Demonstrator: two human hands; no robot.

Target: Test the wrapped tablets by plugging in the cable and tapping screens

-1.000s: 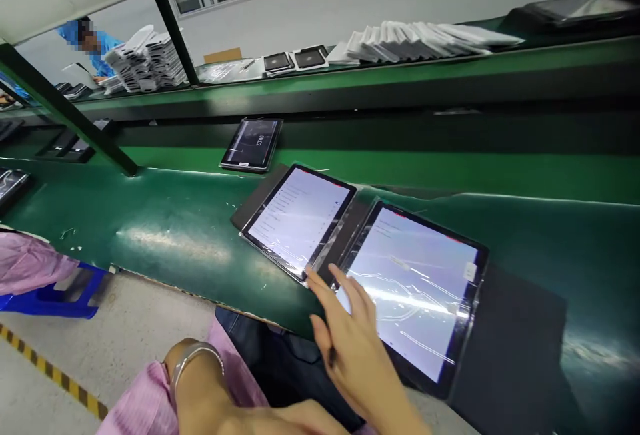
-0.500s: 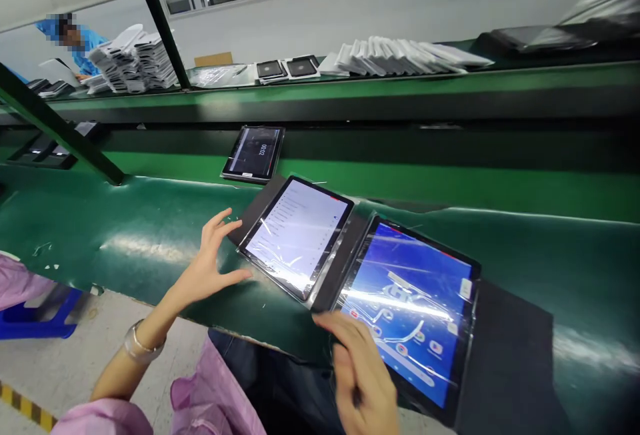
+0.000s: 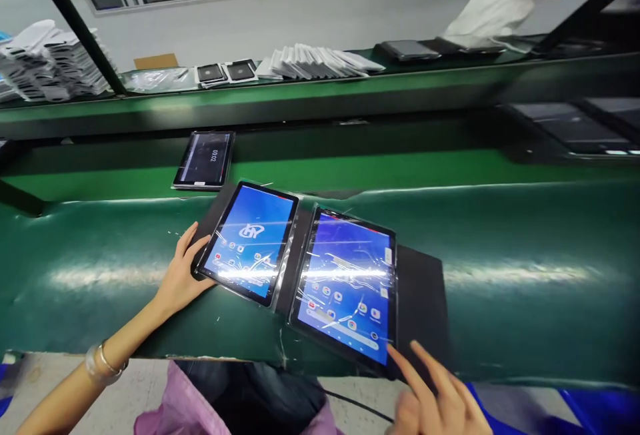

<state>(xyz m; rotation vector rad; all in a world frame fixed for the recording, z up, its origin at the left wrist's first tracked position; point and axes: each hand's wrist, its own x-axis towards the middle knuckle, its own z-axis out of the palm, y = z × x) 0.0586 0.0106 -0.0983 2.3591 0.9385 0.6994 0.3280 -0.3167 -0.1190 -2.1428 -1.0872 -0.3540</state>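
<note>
"On the green surface (image 3: 500, 328), why are the left tablet (image 3: 253, 238) and right tablet (image 3: 345, 288) side by side?"

"Likely so both lit screens are within easy reach."

"The left hand (image 3: 181, 279)?"

"Thumb and fingers are parted around the left tablet's outer corner, perhaps steadying it; whether they grip, I can't make out."

"The right hand (image 3: 440, 400)?"

"Fingers loosely spread, holding nothing, one tip at the right tablet's near corner."
</note>
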